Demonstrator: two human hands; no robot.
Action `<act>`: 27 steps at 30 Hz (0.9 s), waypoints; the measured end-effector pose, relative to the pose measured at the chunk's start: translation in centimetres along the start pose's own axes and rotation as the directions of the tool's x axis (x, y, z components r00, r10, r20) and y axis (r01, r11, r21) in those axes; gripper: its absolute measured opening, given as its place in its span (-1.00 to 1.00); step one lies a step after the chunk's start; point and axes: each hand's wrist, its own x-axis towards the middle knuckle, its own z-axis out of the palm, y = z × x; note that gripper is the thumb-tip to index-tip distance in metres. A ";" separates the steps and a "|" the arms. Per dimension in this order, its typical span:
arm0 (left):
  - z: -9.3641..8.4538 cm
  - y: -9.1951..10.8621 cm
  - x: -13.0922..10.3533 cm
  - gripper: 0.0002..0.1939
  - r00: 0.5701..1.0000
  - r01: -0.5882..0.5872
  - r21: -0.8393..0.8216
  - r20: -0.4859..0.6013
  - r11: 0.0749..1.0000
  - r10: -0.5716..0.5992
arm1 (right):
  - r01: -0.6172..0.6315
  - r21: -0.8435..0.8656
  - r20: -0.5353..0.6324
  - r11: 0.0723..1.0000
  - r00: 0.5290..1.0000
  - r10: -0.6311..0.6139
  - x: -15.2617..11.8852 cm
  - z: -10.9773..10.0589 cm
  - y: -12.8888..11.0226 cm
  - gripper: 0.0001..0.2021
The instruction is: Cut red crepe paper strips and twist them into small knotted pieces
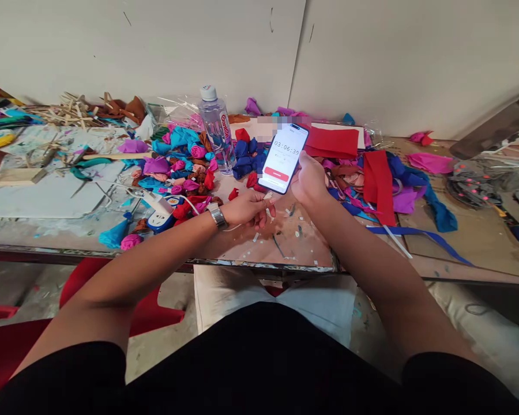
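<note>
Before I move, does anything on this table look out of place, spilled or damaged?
The blue-and-white power strip looks oddly placed, lying among crumpled coloured scraps with a water bottle standing nearby. The bottle is capped, and I see no spill.

A table (pixel 285 245) spans the frame, its paint-flecked surface bare at lower centre. Crumpled coloured scraps (pixel 155 166) heap from left of centre to the right, around an upright bottle (pixel 216 132). Left of centre, a power strip (pixel 159 221) with a white cable (pixel 193 205) lies among them. Sticks (pixel 78 113) pile at upper left above a white board (pixel 47 196); a red strip (pixel 379 187) and blue strip (pixel 436 238) lie right of centre.
</note>
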 end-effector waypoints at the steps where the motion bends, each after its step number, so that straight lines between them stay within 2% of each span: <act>1: 0.3 0.2 -0.1 -0.47 1.000 0.000 -0.019 -0.015 1.000 -0.001 | -0.014 0.009 -0.006 1.000 1.000 0.014 -0.3 0.2 0.0 -0.69; 6: 1.6 0.9 -0.4 -0.60 0.993 0.039 -0.092 -0.107 0.995 -0.049 | -0.066 0.044 -0.058 0.997 0.996 0.069 -1.3 1.1 -0.5 -0.69; 11: 1.7 0.7 -0.3 -0.61 0.990 0.048 -0.105 -0.125 0.993 -0.061 | -0.101 0.131 -0.111 0.986 0.987 0.116 -1.5 1.6 -1.5 -0.68; 18: 1.8 0.3 -0.1 -0.60 0.987 0.030 -0.137 -0.153 0.990 -0.051 | -0.141 0.227 -0.113 0.964 0.979 0.170 -2.5 2.1 -2.2 -0.76; 27: 2.1 0.7 -0.4 -0.59 0.990 0.030 -0.150 -0.130 0.988 -0.049 | -0.106 0.175 -0.113 0.979 0.985 0.127 -2.4 1.8 -1.9 -0.68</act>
